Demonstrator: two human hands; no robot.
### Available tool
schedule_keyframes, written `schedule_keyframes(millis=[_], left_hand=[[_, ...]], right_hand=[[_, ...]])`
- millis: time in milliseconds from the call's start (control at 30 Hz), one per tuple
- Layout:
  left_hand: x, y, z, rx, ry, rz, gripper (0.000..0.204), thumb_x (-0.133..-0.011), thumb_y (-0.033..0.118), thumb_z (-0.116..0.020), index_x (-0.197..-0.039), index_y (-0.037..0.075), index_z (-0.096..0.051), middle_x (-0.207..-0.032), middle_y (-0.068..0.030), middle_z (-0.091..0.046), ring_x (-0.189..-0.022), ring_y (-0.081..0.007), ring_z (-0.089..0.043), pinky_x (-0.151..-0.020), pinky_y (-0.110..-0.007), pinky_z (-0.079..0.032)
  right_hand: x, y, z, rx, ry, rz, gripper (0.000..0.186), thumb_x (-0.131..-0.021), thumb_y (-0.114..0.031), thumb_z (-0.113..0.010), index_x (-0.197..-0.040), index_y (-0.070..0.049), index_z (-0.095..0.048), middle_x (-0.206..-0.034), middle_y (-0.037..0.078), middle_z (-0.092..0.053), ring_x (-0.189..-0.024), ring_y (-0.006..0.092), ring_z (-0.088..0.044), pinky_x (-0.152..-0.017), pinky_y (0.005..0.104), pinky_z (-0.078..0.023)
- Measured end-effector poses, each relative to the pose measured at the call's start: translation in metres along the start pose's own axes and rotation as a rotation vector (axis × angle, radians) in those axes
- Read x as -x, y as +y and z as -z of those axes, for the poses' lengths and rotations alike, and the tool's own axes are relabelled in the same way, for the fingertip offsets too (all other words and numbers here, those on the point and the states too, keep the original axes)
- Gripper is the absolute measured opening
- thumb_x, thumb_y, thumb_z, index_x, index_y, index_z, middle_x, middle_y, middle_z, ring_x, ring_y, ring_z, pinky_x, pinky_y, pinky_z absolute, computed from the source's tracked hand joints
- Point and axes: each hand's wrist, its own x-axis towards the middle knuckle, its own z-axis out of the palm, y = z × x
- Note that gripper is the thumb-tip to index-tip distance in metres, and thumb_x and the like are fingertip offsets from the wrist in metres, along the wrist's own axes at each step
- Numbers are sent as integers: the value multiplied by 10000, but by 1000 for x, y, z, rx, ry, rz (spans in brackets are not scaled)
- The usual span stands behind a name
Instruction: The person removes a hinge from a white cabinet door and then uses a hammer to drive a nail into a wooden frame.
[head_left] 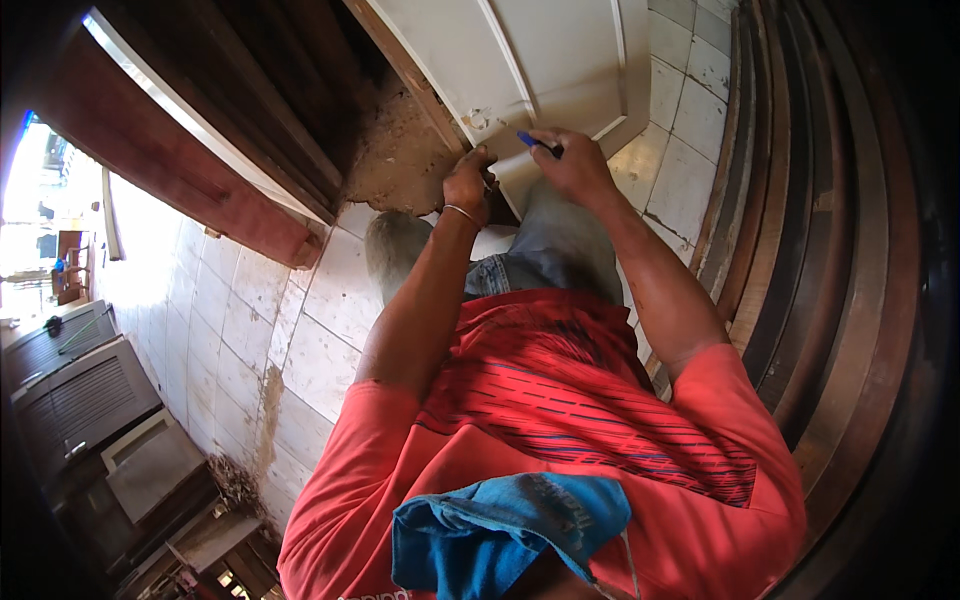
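Observation:
A white panelled door (560,55) with a wooden edge and a chipped patch stands in front of my knees at the top. My right hand (575,165) is closed on a blue-handled tool (530,140), whose slim tip points at the door near the chipped patch. My left hand (467,185) is lower left of it, at the door's edge, fingers curled; what they grip, if anything, is hidden.
Long timber boards (810,300) line the right side. A reddish wooden plank (200,170) and dark timbers lean at the upper left over worn ground (390,150). Louvred panels (80,400) lie at the left on the white tiled floor (230,320).

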Motion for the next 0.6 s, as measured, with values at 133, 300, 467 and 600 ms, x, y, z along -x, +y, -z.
schedule_keyframes(millis=[133, 300, 467, 600], left_hand=[[2, 3, 4, -103, -48, 17, 325, -956, 277, -608, -1187, 52, -650, -991, -45, -655, -753, -147, -532, -638, -286, -450], [11, 3, -14, -22, -128, 3, 340, -981, 270, -573, -1247, 67, -634, -1049, -32, -651, -769, -152, -526, -664, -285, -448], [1, -1, -14, -11, -130, -10, 339, -955, 271, -619, -1242, 90, -630, -1058, -16, -651, -815, -151, -557, -702, -310, -475], [0, 1, -16, 101, -102, 57, 290, -954, 281, -628, -1173, 92, -645, -992, -20, -636, -801, -159, -563, -698, -313, -472]], right_hand=[[14, 7, -16, -69, -23, -102, 363, -871, -310, -634, -1163, -108, -709, -1096, 216, -691, -1044, 370, -658, -933, 424, -509], [9, 9, -32, -97, -11, -80, 362, -876, -281, -649, -1185, -99, -698, -1094, 192, -703, -981, 326, -677, -891, 392, -516], [5, 11, -44, 1, 63, 40, 351, -899, -261, -655, -1184, -59, -682, -986, 176, -718, -750, 227, -668, -673, 354, -535], [-5, -9, -34, -732, -148, -620, 261, -900, -184, -600, -1081, -18, -688, -891, 185, -708, -743, 250, -696, -688, 341, -558]])
